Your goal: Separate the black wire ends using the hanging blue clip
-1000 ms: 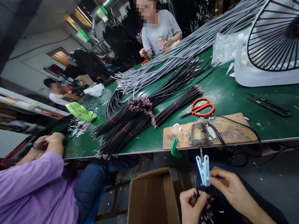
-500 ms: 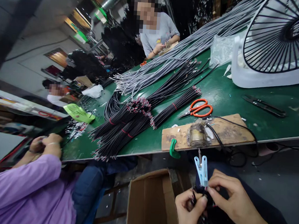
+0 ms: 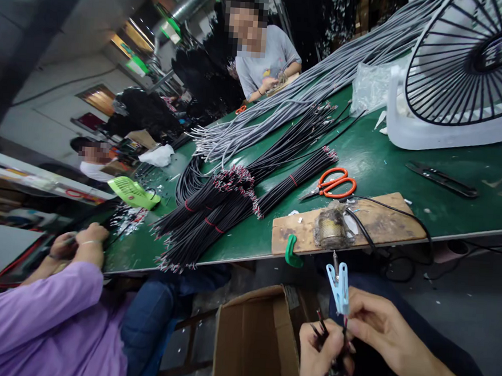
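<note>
My left hand is closed around several black cables with stripped red and white wire ends. Beside it, the fingers of my right hand pinch a thin black cable just under the jaws of a light blue clothespin. Past the clothespin's handles, a metal rod points down from the table edge. Above that rod, a grimy brass-coloured cylinder sits on a wooden board. The exact contact between clothespin, cable and right fingertips is too small to tell.
Orange-handled scissors, bundled black cables and grey cables lie on the green table. A fan and black snips are at right. A cardboard box stands below; a co-worker's purple sleeve is left.
My left hand has shifted slightly right and its cable ends now stick up more. My right hand stays by the clothespin, with the pinched cable now standing upright under it.
</note>
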Action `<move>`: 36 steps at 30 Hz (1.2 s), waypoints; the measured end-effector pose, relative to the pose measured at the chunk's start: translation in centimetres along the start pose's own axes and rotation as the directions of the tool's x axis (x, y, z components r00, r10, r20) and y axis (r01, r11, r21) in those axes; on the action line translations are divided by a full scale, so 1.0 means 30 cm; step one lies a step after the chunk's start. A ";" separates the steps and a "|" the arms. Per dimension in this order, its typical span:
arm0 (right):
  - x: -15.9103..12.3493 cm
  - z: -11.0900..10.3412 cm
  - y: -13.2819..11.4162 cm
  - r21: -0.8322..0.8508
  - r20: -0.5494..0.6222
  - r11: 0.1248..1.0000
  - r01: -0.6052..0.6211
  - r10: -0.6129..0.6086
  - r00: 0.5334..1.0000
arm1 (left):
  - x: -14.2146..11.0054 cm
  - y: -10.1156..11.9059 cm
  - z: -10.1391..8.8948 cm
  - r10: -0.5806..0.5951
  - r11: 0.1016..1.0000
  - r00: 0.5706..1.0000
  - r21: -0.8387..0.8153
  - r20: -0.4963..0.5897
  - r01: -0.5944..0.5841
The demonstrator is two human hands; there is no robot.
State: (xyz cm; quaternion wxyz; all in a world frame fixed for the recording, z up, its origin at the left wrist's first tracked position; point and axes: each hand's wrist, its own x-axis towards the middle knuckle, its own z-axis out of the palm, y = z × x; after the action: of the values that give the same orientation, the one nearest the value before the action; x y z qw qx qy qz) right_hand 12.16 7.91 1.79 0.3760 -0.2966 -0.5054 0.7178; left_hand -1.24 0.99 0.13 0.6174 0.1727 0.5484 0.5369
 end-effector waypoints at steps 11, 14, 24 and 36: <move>0.146 0.011 -0.088 0.437 0.060 0.883 -0.170 0.160 0.985 | 0.018 0.114 0.007 0.541 0.809 0.837 0.223 0.079 -0.544; 0.153 0.029 -0.096 0.473 0.035 0.865 -0.165 0.168 0.985 | 0.036 0.126 0.021 0.550 0.796 0.832 0.254 0.073 -0.549; 0.129 -0.013 -0.006 0.625 0.005 0.763 -0.168 0.211 0.977 | 0.051 0.115 0.030 0.482 0.821 0.873 0.307 0.079 -0.481; 0.031 -0.058 -0.031 -0.189 0.090 0.982 0.012 0.006 0.996 | -0.014 -0.002 0.032 0.080 0.964 0.988 0.262 -0.129 -0.044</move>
State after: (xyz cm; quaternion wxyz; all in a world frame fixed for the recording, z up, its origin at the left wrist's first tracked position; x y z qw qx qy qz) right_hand 13.27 9.74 2.08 0.3239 -0.2977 -0.5884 0.6784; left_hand -0.31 0.98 0.62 0.5328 0.2312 0.6497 0.4905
